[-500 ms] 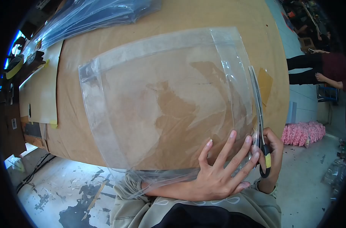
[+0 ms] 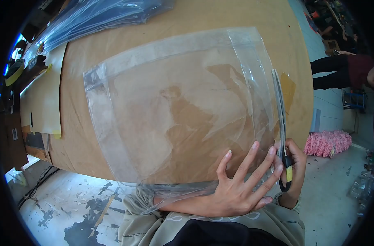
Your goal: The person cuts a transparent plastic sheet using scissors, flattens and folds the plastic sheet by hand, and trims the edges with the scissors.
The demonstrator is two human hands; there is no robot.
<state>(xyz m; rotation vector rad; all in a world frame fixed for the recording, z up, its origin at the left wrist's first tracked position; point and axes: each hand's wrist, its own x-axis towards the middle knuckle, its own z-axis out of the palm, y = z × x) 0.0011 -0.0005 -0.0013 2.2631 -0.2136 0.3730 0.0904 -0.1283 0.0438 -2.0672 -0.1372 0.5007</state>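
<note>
a clear plastic sheet (image 2: 174, 110) lies spread over the worktop (image 2: 220, 16) in front of us, with creases running through its middle and a folded band along its far, left and right sides. its near edge drapes past the worktop's near edge, over our left forearm (image 2: 178, 205) and towards our lap. our left hand (image 2: 238, 194) rests palm down at the near right corner of the sheet, its fingers (image 2: 247, 162) spread wide on the plastic and gripping nothing that we can see. the tip of the index finger is just beside the handle of the scissors (image 2: 282, 127). our right hand (image 2: 298, 166) holds these scissors, its fingers curled around the black handle, which has a yellow band on it. the blades point away from us along the right edge of the sheet and stand close together; we cannot tell whether any plastic is between them. just to the right of the blades, an amber patch (image 2: 289, 91) lies on the worktop. at the far left we have a pile of bluish clear plastic (image 2: 105, 16), and nearer to us on that side a pale card (image 2: 43, 98). below on the left, dark cables (image 2: 37, 186) run by the scuffed floor (image 2: 51, 201). off to the right, a pink bundle (image 2: 328, 143) sits on the floor, and beyond it stands another person (image 2: 359, 71) in dark trousers.
</note>
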